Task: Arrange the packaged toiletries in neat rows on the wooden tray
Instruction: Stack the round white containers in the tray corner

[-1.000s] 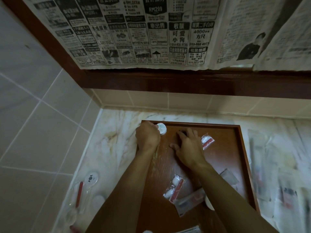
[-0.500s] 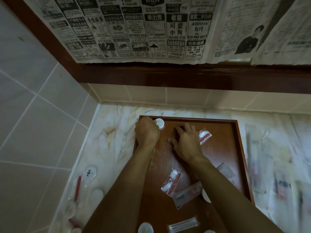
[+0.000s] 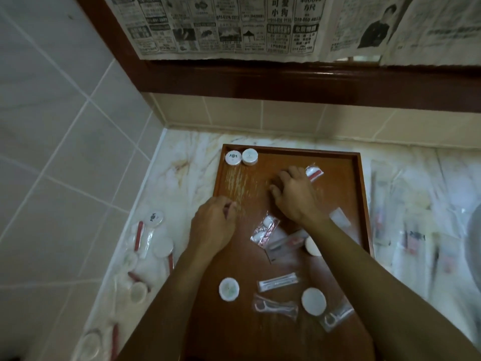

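Partly blurred, right hand [image 3: 295, 195] hides a sachet [image 3: 314, 173].

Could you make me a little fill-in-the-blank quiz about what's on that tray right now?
1. Two round white packs sit side by side in the tray's far ____ corner.
2. The wooden tray rests on a ____ counter.
3. The right hand rests on the tray beside a clear packet with a ____ item inside.

Missing words: left; marble; red

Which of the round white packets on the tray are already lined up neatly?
The two round packets side by side in the wooden tray's far left corner; the other round ones lie scattered near the person.
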